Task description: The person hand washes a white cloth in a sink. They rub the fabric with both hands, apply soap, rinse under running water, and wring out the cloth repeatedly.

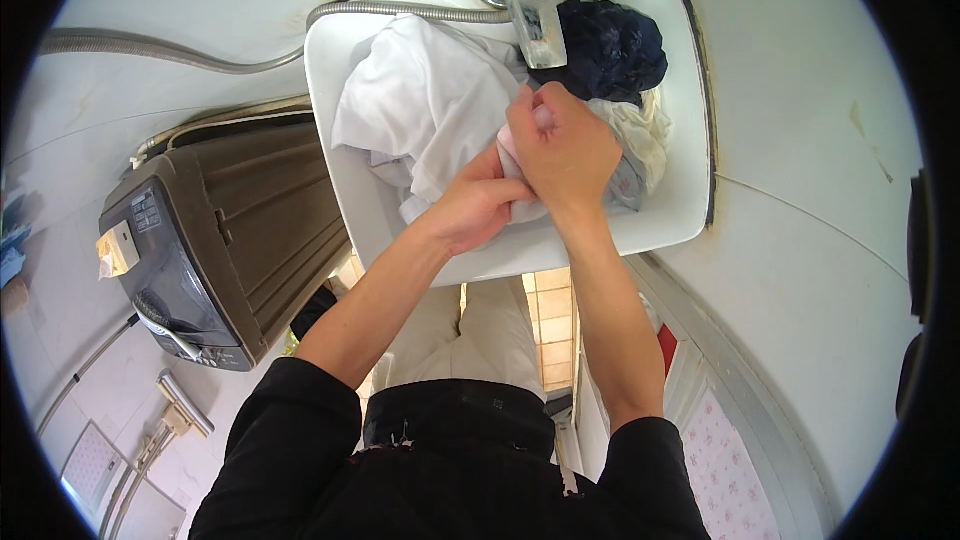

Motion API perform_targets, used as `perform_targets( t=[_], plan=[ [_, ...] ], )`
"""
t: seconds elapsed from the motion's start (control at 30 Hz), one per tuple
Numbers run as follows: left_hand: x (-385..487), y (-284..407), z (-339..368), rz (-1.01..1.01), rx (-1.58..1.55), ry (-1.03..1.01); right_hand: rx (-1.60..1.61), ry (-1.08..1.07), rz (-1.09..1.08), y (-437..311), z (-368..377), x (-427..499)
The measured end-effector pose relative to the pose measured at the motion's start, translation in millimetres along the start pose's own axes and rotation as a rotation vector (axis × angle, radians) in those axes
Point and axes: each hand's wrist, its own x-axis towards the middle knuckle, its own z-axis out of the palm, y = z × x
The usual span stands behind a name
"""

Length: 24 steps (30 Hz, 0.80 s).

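Both hands work close together over a white ceramic sink (517, 262). My left hand (476, 210) holds a bunched piece of light grey-white cloth (511, 163) from the left. Curled around the upper part of the same bunch, my right hand (574, 146) hides much of it. A small pink patch shows between the hands; what it is I cannot tell. A large white garment (424, 90) fills the sink's left side. Dark navy cloth (619, 49) is heaped at the back right, above cream fabric (643, 131) and a grey patterned cloth (628, 181).
A block-shaped faucet (536, 7) juts over the sink's back, with a metal hose (405, 9) running left. Left of the sink stands a brown top-loading washing machine (262, 202) with a brush (169, 326) on its lid. A tiled wall (795, 112) borders the right side.
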Motion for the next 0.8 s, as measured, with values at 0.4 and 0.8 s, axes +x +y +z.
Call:
perform_targets(
  t=[0.4,0.8],
  plan=[
    [0.1,1.9,-4.7,-0.039,0.016,0.066,0.060,-0.007,0.219,-0.9,-1.1,-2.8],
    [3.5,4.8,-13.1,-0.093,0.004,-0.078,0.095,-0.154,0.089,-7.3,2.9,-6.1]
  ],
)
